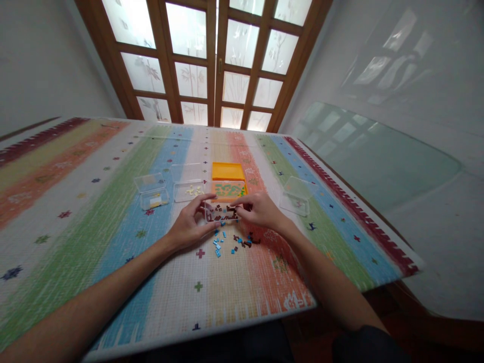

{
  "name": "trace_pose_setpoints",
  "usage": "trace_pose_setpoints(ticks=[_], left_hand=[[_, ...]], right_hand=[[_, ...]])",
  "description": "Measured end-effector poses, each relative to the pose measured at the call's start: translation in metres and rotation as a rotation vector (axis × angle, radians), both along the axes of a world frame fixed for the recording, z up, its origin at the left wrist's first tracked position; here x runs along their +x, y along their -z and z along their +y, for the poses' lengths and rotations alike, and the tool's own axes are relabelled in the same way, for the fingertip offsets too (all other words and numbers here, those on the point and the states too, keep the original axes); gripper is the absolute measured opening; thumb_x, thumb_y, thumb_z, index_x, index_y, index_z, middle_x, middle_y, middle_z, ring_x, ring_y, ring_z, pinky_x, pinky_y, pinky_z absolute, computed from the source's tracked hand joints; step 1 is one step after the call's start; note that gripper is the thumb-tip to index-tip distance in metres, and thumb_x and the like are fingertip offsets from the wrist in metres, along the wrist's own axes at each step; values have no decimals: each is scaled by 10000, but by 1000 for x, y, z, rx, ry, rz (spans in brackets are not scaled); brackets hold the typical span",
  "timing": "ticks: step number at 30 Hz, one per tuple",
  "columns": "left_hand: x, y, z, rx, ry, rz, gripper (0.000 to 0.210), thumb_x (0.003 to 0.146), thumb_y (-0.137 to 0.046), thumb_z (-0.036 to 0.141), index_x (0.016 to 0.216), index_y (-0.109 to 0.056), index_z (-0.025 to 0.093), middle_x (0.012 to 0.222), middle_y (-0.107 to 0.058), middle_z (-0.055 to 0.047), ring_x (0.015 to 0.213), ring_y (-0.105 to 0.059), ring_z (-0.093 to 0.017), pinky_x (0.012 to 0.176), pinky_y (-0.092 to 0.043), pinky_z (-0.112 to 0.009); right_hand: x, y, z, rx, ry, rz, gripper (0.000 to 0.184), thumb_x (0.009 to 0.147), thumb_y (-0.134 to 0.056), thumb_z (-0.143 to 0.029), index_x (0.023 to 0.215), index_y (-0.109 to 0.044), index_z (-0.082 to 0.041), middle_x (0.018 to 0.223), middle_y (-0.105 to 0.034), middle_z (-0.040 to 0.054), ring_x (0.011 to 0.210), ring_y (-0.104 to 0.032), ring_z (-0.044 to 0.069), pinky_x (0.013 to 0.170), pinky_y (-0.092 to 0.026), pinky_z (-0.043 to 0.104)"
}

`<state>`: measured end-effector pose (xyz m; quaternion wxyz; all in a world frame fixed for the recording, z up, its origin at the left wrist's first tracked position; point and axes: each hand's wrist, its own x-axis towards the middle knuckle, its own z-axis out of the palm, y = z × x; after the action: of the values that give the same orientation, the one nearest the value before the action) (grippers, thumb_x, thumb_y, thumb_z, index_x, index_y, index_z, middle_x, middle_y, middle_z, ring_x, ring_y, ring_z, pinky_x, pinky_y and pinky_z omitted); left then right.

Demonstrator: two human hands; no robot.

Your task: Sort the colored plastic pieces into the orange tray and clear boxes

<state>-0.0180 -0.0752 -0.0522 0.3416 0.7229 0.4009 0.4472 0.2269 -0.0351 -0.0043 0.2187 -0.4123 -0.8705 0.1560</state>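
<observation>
My left hand grips the left end of a small clear plastic box, thumb at the near side and fingers at the far side. Small dark brown toy bricks lie inside it. My right hand is at the box's right end, fingers pinched together over the rim; whatever they hold is hidden. Just in front of the box, loose blue bricks and brown bricks are scattered on the striped tablecloth.
Behind the box stands an open orange case with green pieces. To its left are a clear box with pale yellow pieces and another open clear box. An open clear box sits at the right.
</observation>
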Motion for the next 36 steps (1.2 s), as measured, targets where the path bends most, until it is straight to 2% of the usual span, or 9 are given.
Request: trace_pose_setpoints(ticks=[9, 20, 25, 30, 36], left_hand=[[1, 3, 0, 19, -13, -4, 618, 820, -837, 289, 1369, -574, 187, 1142, -707, -88, 949, -697, -204, 894, -584, -377], [2, 2, -1, 8, -6, -7, 625, 822, -823, 292, 1377, -559, 175, 1085, -716, -75, 914, -701, -198, 858, -584, -362], [2, 1, -1, 15, -5, 5, 627, 828, -819, 294, 1382, -552, 170, 1061, -714, -67, 894, -697, -192, 854, -584, -360], [1, 1, -1, 20, -1, 7, 627, 819, -817, 274, 1378, -552, 169, 1053, -711, -65, 893, -698, -193, 853, -589, -360], [1, 2, 0, 18, 11, -7, 632, 818, -818, 278, 1381, -550, 176, 1072, -713, -71, 894, -694, -190, 848, -590, -361]], right_hand=[[-2, 2, -1, -4, -35, -40, 336, 848, -617, -182, 1075, -856, -247, 690, -749, 25, 560, -537, 117, 606, -359, 257], [-10, 2, -5, -7, -12, -90, 259, 894, -648, -197, 1056, -850, -192, 650, -711, 31, 555, -540, 118, 595, -325, 259], [-13, 5, -5, 10, -6, -67, 181, 909, -677, -219, 980, -844, -219, 631, -690, 6, 554, -531, 114, 595, -309, 250], [-13, 6, -4, -10, -13, -52, 137, 925, -685, -199, 942, -821, -188, 603, -644, -9, 543, -498, 106, 595, -299, 250], [-10, 8, -1, 16, -14, -57, 167, 974, -637, -228, 969, -797, -183, 701, -690, 22, 613, -526, 123, 624, -313, 251]])
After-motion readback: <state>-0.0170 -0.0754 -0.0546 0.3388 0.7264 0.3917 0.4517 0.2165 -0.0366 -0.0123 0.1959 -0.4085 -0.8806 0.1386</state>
